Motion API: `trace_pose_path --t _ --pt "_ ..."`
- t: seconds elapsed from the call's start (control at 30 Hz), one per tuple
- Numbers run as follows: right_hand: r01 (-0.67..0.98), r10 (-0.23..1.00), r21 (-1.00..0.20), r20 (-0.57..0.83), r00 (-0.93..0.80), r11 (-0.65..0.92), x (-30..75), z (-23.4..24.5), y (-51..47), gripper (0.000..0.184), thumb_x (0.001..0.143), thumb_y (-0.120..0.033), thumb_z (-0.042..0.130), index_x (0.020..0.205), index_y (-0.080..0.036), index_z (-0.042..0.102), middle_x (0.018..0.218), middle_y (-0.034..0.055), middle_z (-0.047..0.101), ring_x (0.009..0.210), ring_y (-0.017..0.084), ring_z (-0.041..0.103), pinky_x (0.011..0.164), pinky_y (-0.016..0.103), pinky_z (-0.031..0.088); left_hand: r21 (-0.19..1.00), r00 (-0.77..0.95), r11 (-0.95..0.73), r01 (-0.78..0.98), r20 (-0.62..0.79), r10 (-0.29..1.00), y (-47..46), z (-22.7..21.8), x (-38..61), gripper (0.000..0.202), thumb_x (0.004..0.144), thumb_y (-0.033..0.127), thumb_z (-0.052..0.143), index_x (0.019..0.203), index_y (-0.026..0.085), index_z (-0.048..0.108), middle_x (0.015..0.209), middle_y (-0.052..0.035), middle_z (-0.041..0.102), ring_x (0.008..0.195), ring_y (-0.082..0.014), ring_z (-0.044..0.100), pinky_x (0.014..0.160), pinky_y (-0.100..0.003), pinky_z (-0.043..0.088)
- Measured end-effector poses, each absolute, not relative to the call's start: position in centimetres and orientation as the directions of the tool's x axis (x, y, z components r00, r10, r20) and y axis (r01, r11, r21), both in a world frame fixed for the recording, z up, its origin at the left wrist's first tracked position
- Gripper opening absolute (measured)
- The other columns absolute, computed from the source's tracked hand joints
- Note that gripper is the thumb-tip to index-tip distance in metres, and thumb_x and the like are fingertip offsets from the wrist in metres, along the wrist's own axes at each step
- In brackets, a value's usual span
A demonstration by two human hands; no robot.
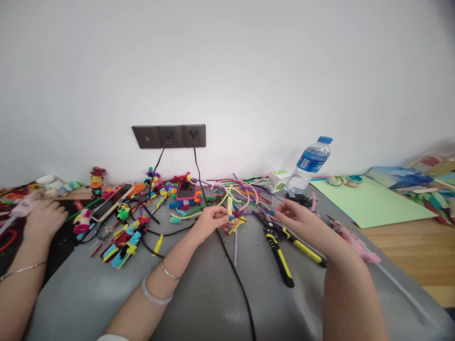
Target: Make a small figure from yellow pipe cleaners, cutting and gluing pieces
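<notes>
My left hand point(215, 220) is closed in a pinch on a pale yellow pipe cleaner point(230, 204), folded into a short upright bundle. Below these fingers lies a brighter yellow fuzzy piece point(239, 224). My right hand point(293, 215) hovers over the jaws of yellow-and-black pliers point(275, 248), thumb and fingertips drawn together. Whatever it may pinch is too small and blurred to make out. Behind both hands spreads a loose heap of coloured pipe cleaners point(245, 189). A lilac pipe cleaner point(235, 248) points toward me on the grey table.
Another person's hand point(46, 218) is at the far left by a pink glue gun point(26, 206). A black cable point(231, 265) crosses the grey table point(199, 303). Fuzzy figures point(124, 241), phones, a water bottle point(309, 163), a drink carton, green card point(384, 201) and another glue gun point(359, 244) surround the workspace.
</notes>
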State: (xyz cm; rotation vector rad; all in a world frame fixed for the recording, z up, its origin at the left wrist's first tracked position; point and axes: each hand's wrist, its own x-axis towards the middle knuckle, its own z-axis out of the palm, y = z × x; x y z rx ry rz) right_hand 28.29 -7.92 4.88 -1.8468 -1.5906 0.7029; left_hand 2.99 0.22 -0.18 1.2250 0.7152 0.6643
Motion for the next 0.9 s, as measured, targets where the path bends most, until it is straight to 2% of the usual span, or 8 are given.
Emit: trace_pose_path --t 0.07,0.13,0.23,0.33,0.47,0.63,0.77,0.9 --pt "0.774 0.961 -0.589 -0.016 0.277 -0.233 28.8 3.4 -10.2 0.030 0.084 -0.049 0.053 0.092 -0.020 0.057 0.097 0.0099 0.068 0.088 0.027 0.065 0.075 0.037 0.047 0.979 0.598 0.190 -0.077 -0.107 0.794 0.4 -0.3 3.0 0.048 0.063 0.053 0.079 0.080 0.014 0.058 0.082 -0.0117 0.076 0.074 -0.0225 0.074 0.057 -0.023 0.050" --pt "0.855 0.945 -0.433 0.021 0.326 -0.285 28.4 1.3 -11.9 0.039 0.079 -0.047 0.057 0.105 -0.018 0.057 0.108 0.0154 0.066 0.099 0.034 0.063 0.081 0.042 0.046 0.984 0.589 0.156 -0.083 -0.078 0.805 0.5 -0.5 2.9 0.048 0.064 0.054 0.078 0.081 0.014 0.057 0.081 -0.0108 0.076 0.072 -0.0218 0.073 0.057 -0.023 0.050" --pt "0.908 0.926 -0.223 0.052 0.374 -0.354 26.7 -1.6 -13.3 0.061 0.072 -0.046 0.066 0.122 -0.013 0.053 0.112 0.0199 0.062 0.102 0.041 0.060 0.081 0.047 0.046 0.990 0.593 0.120 -0.076 -0.052 0.804 0.7 -0.7 2.9 0.047 0.066 0.054 0.077 0.082 0.014 0.058 0.080 -0.0099 0.076 0.070 -0.0207 0.073 0.058 -0.024 0.051" --pt "0.909 0.899 -0.141 0.151 0.412 -0.393 25.6 -3.0 -13.8 0.060 0.074 -0.040 0.064 0.127 -0.013 0.051 0.111 0.0199 0.060 0.097 0.041 0.059 0.076 0.047 0.046 0.993 0.601 0.098 -0.069 -0.037 0.799 0.8 -1.0 2.8 0.045 0.067 0.053 0.076 0.082 0.014 0.058 0.080 -0.0095 0.076 0.071 -0.0204 0.073 0.059 -0.023 0.051" --pt "0.916 0.917 -0.243 0.161 0.364 -0.321 26.5 -3.4 -14.4 0.062 0.070 -0.033 0.061 0.127 -0.014 0.050 0.105 0.0163 0.061 0.092 0.036 0.060 0.074 0.045 0.047 0.992 0.587 0.083 -0.099 -0.010 0.810 0.8 -1.0 2.8 0.045 0.069 0.053 0.075 0.082 0.015 0.054 0.084 -0.0103 0.076 0.077 -0.0221 0.074 0.060 -0.023 0.051" --pt "0.837 0.893 -0.475 0.200 0.404 -0.272 27.3 -2.6 -15.9 0.060 0.066 -0.037 0.055 0.122 -0.013 0.053 0.102 0.0141 0.062 0.099 0.034 0.061 0.086 0.046 0.048 0.977 0.579 0.172 -0.127 -0.068 0.813 0.6 -0.6 2.8 0.047 0.068 0.052 0.077 0.083 0.017 0.048 0.087 -0.0102 0.076 0.077 -0.0223 0.075 0.064 -0.026 0.054" --pt "0.716 0.889 -0.650 0.134 0.439 -0.256 27.4 -1.4 -17.1 0.056 0.066 -0.041 0.051 0.118 -0.020 0.053 0.108 0.0113 0.063 0.105 0.031 0.062 0.092 0.043 0.047 0.973 0.581 0.192 -0.128 -0.083 0.810 0.5 -0.4 2.9 0.046 0.069 0.050 0.077 0.085 0.017 0.049 0.087 -0.0113 0.076 0.076 -0.0211 0.074 0.067 -0.028 0.055" --pt "0.603 0.850 -0.724 0.044 0.525 -0.335 27.9 -0.7 -17.5 0.055 0.067 -0.046 0.051 0.115 -0.019 0.050 0.119 0.0141 0.062 0.111 0.031 0.061 0.091 0.042 0.048 0.981 0.587 0.162 -0.105 -0.070 0.807 0.5 -0.6 2.9 0.046 0.069 0.052 0.075 0.085 0.017 0.049 0.084 -0.0099 0.075 0.071 -0.0186 0.072 0.065 -0.026 0.054"
